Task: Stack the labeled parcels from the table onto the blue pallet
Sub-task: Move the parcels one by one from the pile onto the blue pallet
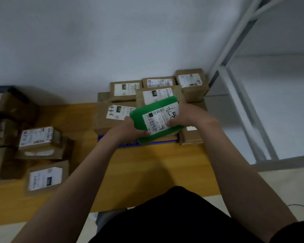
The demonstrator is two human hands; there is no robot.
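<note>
A flat green parcel with a white label hangs tilted above the stacked brown boxes. My left hand grips its near left edge, thumb on top. My right hand grips its right side, fingers curled over the label. Beneath it, the blue pallet shows as a strip under brown labeled boxes. More labeled boxes are stacked at the back against the wall. Other labeled parcels lie on the yellow table at the left.
A white wall stands behind the stack. A grey metal rack frame rises at the right. A brown box sits at the pallet's right end. Several boxes, one with a white label, crowd the table's left side.
</note>
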